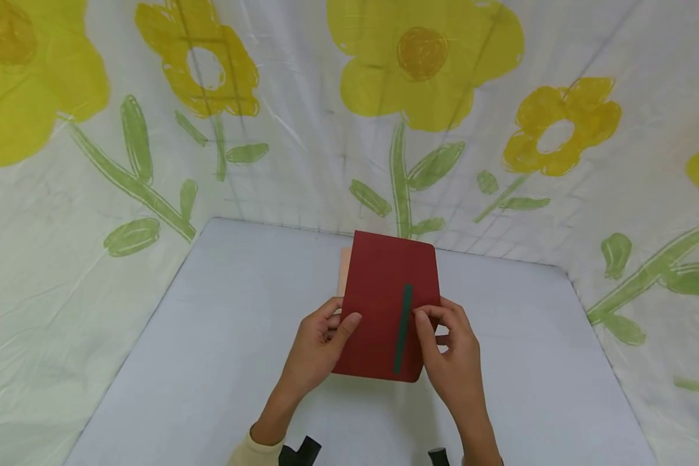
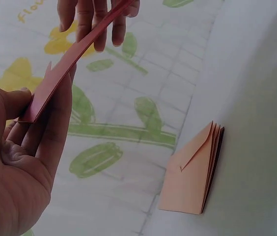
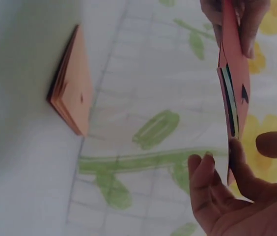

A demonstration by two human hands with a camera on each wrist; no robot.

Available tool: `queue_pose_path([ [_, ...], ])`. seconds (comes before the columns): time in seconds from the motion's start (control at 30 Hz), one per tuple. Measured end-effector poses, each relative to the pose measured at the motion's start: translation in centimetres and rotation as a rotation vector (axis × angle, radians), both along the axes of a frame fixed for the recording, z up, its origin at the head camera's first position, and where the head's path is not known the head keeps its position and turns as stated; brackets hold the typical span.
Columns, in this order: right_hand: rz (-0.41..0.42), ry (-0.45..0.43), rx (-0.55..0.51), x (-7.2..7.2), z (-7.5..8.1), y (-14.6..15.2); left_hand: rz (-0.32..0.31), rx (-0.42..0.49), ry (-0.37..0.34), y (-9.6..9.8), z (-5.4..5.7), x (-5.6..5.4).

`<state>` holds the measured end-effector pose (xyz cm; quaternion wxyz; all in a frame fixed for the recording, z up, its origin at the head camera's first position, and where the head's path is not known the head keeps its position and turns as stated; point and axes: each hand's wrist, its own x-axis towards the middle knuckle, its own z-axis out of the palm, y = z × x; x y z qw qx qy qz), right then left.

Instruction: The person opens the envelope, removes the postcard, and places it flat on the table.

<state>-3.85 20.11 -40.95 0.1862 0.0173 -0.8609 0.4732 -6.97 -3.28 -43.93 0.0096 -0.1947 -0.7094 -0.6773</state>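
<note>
A thin red paper folder (image 1: 378,272) with rounded right corners and a narrow green strip (image 1: 404,323) is held up, tilted, over the table. My left hand (image 1: 321,343) grips its left edge, thumb on the front and fingers behind. At the right edge, my right hand (image 1: 454,349) has its thumb and index finger close together beside the strip, other fingers behind the folder. The right wrist view shows pale and dark layers at the folder's edge and a dark notch in its face. Behind it, a bundle of peach folded papers (image 2: 185,179) stands upright on the table.
The white table (image 1: 239,291) runs back to a white sheet (image 1: 303,129) painted with yellow flowers and green stems, which hangs around its sides and back. Two black objects (image 1: 299,451) poke in at the bottom edge between the forearms.
</note>
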Motion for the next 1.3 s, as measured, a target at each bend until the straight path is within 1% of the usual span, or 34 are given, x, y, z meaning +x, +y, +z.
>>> queue_pose_path([
  [0.17, -0.034, -0.035, 0.013, -0.1, 0.2, -0.3, -0.002, -0.001, -0.009, 0.1, 0.0, 0.1],
  [0.33, -0.024, -0.068, 0.006, -0.2, 0.2, -0.4, -0.019, 0.014, -0.003, -0.1, -0.1, 0.1],
  [0.6, 0.016, -0.048, 0.004, -0.3, 0.0, -0.4, -0.007, -0.002, 0.020, -0.2, -0.2, 0.0],
  [0.7, 0.016, -0.045, -0.005, -0.3, 0.1, 0.0, 0.004, -0.024, 0.005, -0.3, -0.3, 0.1],
  [0.8, -0.011, -0.058, -0.013, -0.3, 0.3, 0.6, 0.020, -0.051, -0.006, -0.6, -0.3, 0.1],
  [1.0, -0.127, -0.116, 0.043, -0.2, 1.1, 2.3, 0.075, -0.089, -0.027, -1.6, -0.7, 0.0],
  [1.17, -0.145, -0.150, 0.038, -0.3, 1.8, 4.2, 0.119, -0.115, -0.029, -2.4, -1.0, -0.1],
  [1.3, -0.151, -0.178, 0.019, -0.8, 2.3, 6.5, 0.140, -0.104, -0.020, -2.8, -1.2, -0.2],
])
